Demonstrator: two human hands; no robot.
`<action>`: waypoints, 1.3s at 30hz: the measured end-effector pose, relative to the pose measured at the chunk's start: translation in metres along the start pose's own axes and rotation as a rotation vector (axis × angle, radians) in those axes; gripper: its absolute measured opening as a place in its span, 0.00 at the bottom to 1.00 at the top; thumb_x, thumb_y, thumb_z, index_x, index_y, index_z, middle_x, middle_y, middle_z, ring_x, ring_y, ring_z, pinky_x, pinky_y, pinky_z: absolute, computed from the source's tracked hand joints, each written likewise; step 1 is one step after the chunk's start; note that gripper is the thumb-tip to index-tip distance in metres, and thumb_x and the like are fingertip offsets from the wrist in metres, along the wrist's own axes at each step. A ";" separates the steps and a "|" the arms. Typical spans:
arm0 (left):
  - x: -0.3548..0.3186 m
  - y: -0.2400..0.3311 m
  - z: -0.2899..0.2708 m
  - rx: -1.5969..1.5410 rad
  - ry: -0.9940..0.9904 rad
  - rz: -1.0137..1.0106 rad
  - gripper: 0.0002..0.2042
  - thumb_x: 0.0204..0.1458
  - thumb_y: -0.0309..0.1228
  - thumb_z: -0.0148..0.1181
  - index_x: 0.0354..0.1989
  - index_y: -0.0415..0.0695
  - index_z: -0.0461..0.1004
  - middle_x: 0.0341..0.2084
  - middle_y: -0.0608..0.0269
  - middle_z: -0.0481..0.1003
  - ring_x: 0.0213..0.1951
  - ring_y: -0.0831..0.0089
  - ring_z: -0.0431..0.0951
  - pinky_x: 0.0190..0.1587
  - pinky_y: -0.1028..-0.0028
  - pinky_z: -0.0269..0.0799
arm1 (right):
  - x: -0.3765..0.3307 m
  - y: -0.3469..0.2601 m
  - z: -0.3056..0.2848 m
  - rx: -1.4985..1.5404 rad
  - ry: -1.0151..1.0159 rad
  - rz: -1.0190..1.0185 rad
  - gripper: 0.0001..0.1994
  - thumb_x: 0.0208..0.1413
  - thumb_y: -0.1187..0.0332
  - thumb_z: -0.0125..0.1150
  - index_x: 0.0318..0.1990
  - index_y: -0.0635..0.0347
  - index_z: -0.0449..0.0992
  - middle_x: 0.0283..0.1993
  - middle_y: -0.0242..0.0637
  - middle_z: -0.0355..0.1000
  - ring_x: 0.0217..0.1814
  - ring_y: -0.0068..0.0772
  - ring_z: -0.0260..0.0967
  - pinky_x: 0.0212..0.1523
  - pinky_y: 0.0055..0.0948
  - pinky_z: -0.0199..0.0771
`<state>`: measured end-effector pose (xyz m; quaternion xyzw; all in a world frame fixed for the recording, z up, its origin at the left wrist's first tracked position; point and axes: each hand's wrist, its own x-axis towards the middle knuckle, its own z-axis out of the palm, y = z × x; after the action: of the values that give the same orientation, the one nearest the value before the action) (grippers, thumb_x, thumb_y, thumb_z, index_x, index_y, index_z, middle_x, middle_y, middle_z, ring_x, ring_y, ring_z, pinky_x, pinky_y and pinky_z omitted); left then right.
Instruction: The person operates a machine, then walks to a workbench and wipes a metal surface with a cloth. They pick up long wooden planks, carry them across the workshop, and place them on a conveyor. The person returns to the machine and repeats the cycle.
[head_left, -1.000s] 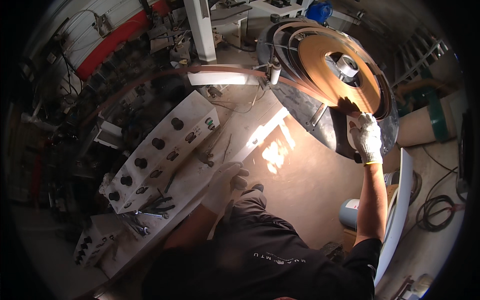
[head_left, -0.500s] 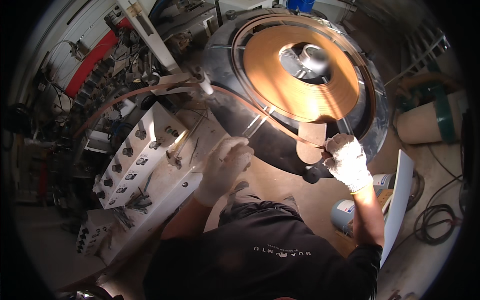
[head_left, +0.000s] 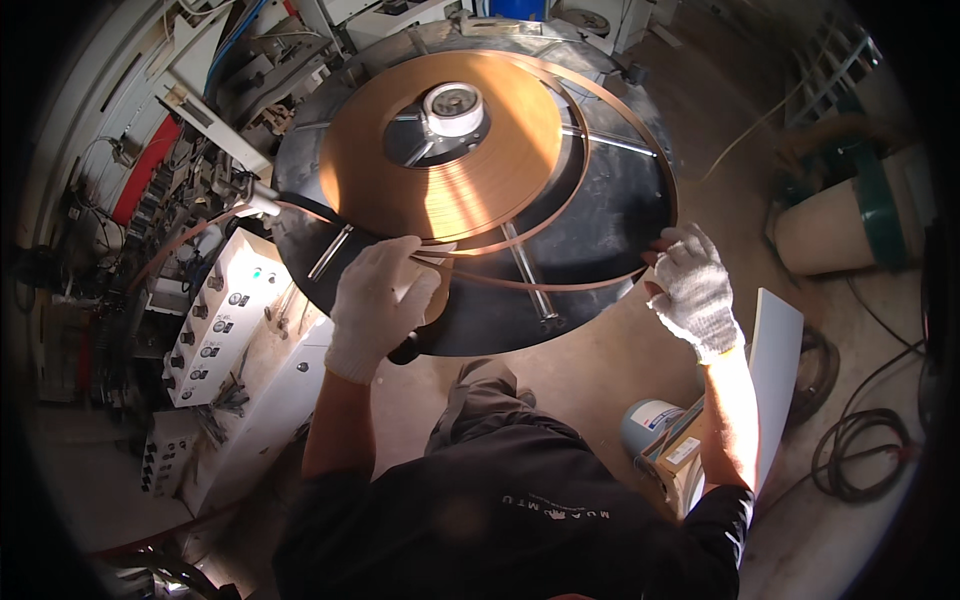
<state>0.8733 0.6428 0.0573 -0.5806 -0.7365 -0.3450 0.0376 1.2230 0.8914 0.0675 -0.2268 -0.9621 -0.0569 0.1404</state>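
Observation:
A flat coil of brown edging strip (head_left: 370, 180) lies on a dark round turntable (head_left: 480, 325). Loose loops of the strip (head_left: 585, 288) spread beyond the coil to the right. My left hand (head_left: 375, 310), in a white knit glove, is at the coil's near edge. Its fingers are stretched against the strip, with the thumb apart. Partly behind this hand is a tan board piece (head_left: 437, 305). My right hand (head_left: 692, 290), gloved too, is at the outermost loop by the turntable's right edge. Its fingers and thumb are apart, the loop passing near the fingertips.
A white control box with knobs (head_left: 225, 310) and machinery stand at the left. To the right are a blue-grey bucket (head_left: 645, 425), a cardboard box (head_left: 680, 450), a pale panel (head_left: 775, 370) and a coiled black hose (head_left: 860, 455). A beige-green cylinder (head_left: 830, 230) lies further back.
The coil and turntable appear further left, and the loose loops now spread out to the right. My left hand has reached forward to the coil's edge; the right hand's fingers have opened.

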 end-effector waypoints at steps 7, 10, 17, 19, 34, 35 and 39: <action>0.003 0.007 0.020 0.253 0.010 -0.154 0.19 0.62 0.39 0.72 0.57 0.43 0.81 0.51 0.54 0.85 0.53 0.56 0.86 0.59 0.62 0.81 | 0.052 0.077 0.057 0.198 0.208 0.045 0.24 0.45 0.72 0.76 0.54 0.55 0.83 0.56 0.40 0.80 0.59 0.50 0.77 0.60 0.48 0.79; 0.010 0.016 0.021 0.315 -0.040 -0.234 0.23 0.61 0.44 0.72 0.60 0.43 0.81 0.54 0.53 0.84 0.60 0.58 0.82 0.68 0.62 0.73 | 0.082 0.101 0.077 0.285 0.208 -0.034 0.21 0.46 0.74 0.76 0.50 0.57 0.82 0.51 0.43 0.80 0.52 0.54 0.78 0.53 0.48 0.81; 0.032 0.093 0.030 0.424 0.002 -0.430 0.22 0.54 0.34 0.73 0.58 0.44 0.82 0.55 0.52 0.84 0.57 0.49 0.83 0.63 0.57 0.78 | 0.062 0.169 0.067 0.405 0.205 -0.115 0.19 0.39 0.84 0.75 0.42 0.63 0.80 0.54 0.46 0.83 0.54 0.58 0.80 0.54 0.48 0.82; 0.038 0.125 0.041 0.467 0.028 -0.459 0.24 0.52 0.34 0.75 0.58 0.45 0.82 0.54 0.51 0.84 0.58 0.49 0.82 0.63 0.56 0.77 | 0.043 0.194 0.067 0.505 0.252 -0.078 0.22 0.41 0.87 0.71 0.48 0.65 0.82 0.57 0.49 0.81 0.60 0.58 0.79 0.58 0.46 0.82; 0.264 0.347 0.366 -0.439 -0.301 -0.072 0.21 0.50 0.30 0.76 0.53 0.38 0.82 0.43 0.47 0.85 0.44 0.48 0.86 0.48 0.57 0.81 | -0.018 0.516 0.111 0.537 0.120 0.037 0.19 0.57 0.70 0.73 0.56 0.60 0.84 0.59 0.42 0.81 0.62 0.49 0.77 0.63 0.46 0.78; 0.283 0.354 0.382 -0.418 -0.314 -0.053 0.21 0.50 0.30 0.76 0.53 0.38 0.81 0.43 0.47 0.85 0.44 0.48 0.86 0.48 0.57 0.81 | -0.029 0.541 0.113 0.542 0.098 0.095 0.18 0.57 0.70 0.73 0.56 0.60 0.84 0.60 0.41 0.81 0.63 0.49 0.76 0.63 0.46 0.78; 0.364 0.370 0.439 -0.376 -0.343 0.008 0.21 0.51 0.30 0.76 0.53 0.38 0.80 0.42 0.48 0.85 0.43 0.48 0.86 0.48 0.56 0.81 | -0.027 0.683 0.141 0.621 0.145 0.668 0.28 0.60 0.79 0.67 0.70 0.62 0.72 0.73 0.43 0.71 0.76 0.47 0.68 0.69 0.41 0.77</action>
<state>1.2338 1.2192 0.0619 -0.6302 -0.6528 -0.3722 -0.1950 1.5204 1.5126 -0.0440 -0.4670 -0.7955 0.2667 0.2793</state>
